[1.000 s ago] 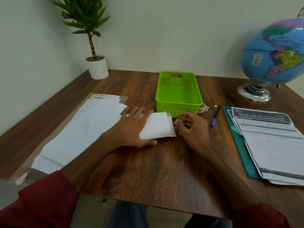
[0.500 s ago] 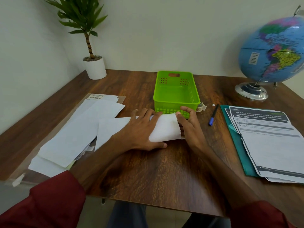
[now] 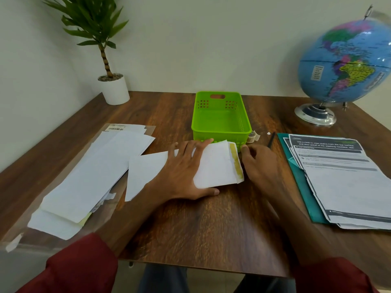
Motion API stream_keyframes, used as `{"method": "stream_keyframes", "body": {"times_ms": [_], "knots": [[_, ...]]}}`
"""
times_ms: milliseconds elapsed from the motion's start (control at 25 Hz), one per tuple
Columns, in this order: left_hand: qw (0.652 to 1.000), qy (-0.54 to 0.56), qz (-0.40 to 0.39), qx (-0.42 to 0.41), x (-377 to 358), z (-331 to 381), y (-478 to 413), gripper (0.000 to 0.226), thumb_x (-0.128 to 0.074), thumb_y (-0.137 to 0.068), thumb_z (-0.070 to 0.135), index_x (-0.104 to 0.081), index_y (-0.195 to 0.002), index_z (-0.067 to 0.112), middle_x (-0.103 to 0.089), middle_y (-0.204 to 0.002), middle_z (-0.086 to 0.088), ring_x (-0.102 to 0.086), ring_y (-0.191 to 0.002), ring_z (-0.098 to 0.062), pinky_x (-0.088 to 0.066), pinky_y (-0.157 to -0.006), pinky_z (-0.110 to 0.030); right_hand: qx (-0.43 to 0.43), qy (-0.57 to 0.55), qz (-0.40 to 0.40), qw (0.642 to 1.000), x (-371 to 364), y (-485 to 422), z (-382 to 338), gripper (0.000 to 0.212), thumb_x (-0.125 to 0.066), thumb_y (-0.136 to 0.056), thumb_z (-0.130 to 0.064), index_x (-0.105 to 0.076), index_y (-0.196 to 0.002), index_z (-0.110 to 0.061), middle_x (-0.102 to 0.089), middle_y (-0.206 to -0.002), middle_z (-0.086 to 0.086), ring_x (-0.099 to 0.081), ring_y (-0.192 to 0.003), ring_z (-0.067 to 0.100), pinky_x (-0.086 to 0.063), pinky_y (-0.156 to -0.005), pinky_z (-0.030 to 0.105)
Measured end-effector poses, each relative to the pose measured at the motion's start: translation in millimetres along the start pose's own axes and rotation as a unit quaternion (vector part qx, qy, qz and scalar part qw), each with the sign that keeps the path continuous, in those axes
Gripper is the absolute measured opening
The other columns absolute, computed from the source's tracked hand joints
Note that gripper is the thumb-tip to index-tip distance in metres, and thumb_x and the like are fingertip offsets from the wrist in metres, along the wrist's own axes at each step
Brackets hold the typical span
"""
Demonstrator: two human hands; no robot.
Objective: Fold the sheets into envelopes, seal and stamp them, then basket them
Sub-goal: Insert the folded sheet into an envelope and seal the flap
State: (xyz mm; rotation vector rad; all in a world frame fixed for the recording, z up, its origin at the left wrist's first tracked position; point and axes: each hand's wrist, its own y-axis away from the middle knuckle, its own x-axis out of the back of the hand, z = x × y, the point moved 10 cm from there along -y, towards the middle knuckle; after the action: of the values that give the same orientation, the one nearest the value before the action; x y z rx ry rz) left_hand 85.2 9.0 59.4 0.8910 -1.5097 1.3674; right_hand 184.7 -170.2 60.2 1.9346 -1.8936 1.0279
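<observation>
A white envelope (image 3: 218, 166) lies on the wooden table just in front of the green basket (image 3: 222, 133), which holds nothing. Its flap at the right end is open and shows a yellow glue strip. My left hand (image 3: 182, 172) rests flat on the envelope's left part with its fingers spread. My right hand (image 3: 260, 163) sits at the flap's right edge with its fingers curled; I cannot see whether they pinch the flap. A white sheet (image 3: 146, 172) lies partly under my left wrist.
A pile of white sheets and envelopes (image 3: 95, 172) lies on a clear sleeve at the left. Printed papers (image 3: 342, 178) on a teal folder (image 3: 304, 191) lie at the right. A pen (image 3: 270, 140) and a small sticker roll (image 3: 252, 136) are beside the basket. A globe (image 3: 347, 62) and a potted plant (image 3: 114, 89) stand at the back.
The envelope's flap, earlier covered by my right fingers, now lies open with its glue strip showing. My right hand has drawn back to the right edge. My left hand stays on the envelope.
</observation>
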Motion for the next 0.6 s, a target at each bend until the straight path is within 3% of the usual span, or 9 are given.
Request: {"method": "stream_keyframes", "body": {"times_ms": [80, 120, 240, 400, 600], "knots": [[1.000, -0.008, -0.012, 0.008, -4, -4, 1, 0.125, -0.042, -0.062, 0.102, -0.013, -0.159, 0.029, -0.035, -0.150, -0.001, -0.035, -0.137, -0.022, -0.027, -0.113, -0.058, 0.002, -0.033, -0.028, 0.999, -12, -2, 1, 0.044, -0.049, -0.102, -0.024, -0.054, -0.061, -0.011, -0.056, -0.056, -0.001, -0.053, -0.056, 0.017, -0.034, -0.056, 0.033], [1.000, -0.007, -0.019, 0.012, -7, -5, 2, 0.124, -0.041, -0.061, 0.102, -0.014, -0.158, 0.031, -0.034, -0.150, -0.001, -0.034, -0.138, -0.022, -0.026, -0.113, -0.059, 0.003, -0.064, -0.031, 0.997, -15, -3, 2, 0.043, -0.048, -0.102, -0.025, -0.058, -0.063, -0.009, -0.059, -0.058, 0.000, -0.057, -0.058, 0.020, -0.041, -0.056, 0.035], [0.999, 0.003, -0.033, 0.018, -15, -8, 4, 0.118, -0.040, -0.063, 0.102, -0.016, -0.157, 0.035, -0.031, -0.152, 0.000, -0.033, -0.140, -0.022, -0.026, -0.114, -0.060, -0.037, -0.183, -0.041, 0.982, -24, -6, 13, 0.033, -0.046, -0.100, -0.028, -0.075, -0.091, -0.015, -0.076, -0.079, 0.001, -0.072, -0.071, 0.023, -0.058, -0.066, 0.040], [0.999, 0.026, -0.034, 0.026, -22, -11, 6, 0.114, -0.040, -0.065, 0.101, -0.017, -0.156, 0.037, -0.029, -0.155, 0.000, -0.032, -0.141, -0.022, -0.026, -0.114, -0.060, -0.081, -0.273, -0.089, 0.954, -34, -1, 17, 0.020, -0.056, -0.102, -0.011, -0.076, -0.103, -0.011, -0.077, -0.077, 0.000, -0.068, -0.062, 0.012, -0.053, -0.055, 0.028], [0.999, 0.015, -0.030, 0.019, -21, -9, 9, 0.110, -0.037, -0.068, 0.100, -0.016, -0.157, 0.038, -0.027, -0.158, -0.002, -0.030, -0.143, -0.022, -0.023, -0.115, -0.062, -0.136, -0.365, -0.137, 0.911, -42, 6, 21, 0.019, -0.068, -0.097, -0.014, -0.074, -0.112, -0.005, -0.075, -0.077, 0.000, -0.065, -0.057, 0.005, -0.052, -0.050, 0.022]]}}
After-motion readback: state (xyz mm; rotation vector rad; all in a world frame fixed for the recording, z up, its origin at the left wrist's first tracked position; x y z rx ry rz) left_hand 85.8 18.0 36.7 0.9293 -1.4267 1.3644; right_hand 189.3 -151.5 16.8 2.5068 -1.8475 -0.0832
